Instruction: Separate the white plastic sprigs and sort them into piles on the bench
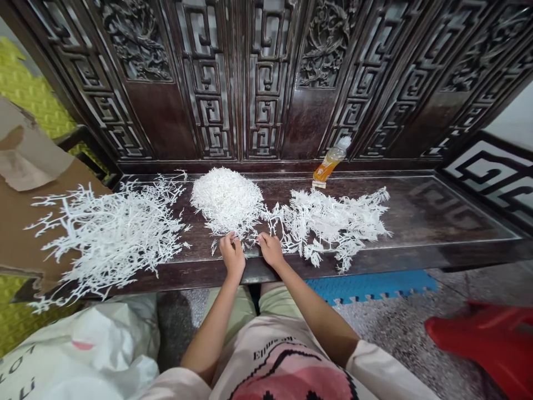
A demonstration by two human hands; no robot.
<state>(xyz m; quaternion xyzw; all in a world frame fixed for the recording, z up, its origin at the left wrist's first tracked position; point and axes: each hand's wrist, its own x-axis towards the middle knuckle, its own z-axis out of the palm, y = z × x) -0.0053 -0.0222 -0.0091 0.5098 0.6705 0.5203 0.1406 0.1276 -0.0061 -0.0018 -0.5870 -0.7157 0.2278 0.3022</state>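
Fingers of the left hand (234, 258) and right hand (271, 250) were curled narrow, just below centre; anything held could not be confirmed; white, branching, plastic-looking sprigs (328, 216), right of centre, appeared light, stiff, snappable; best pinched mid-length.

In the head view I observe the left hand (233, 254) and right hand (270, 249) near each other at the front edge of the dark worktop (412, 222), fingers curled, any pinched piece too small to confirm. Directly beyond them I locate a mound of small white pieces (227, 194), flanked by a heap of bare white branches (120, 239) at left and a pile of leafy white sprigs (333, 214) at right. Behind the sprigs I note a tilted bottle (331, 160) containing orange liquid, near the carved back panel (162, 119).
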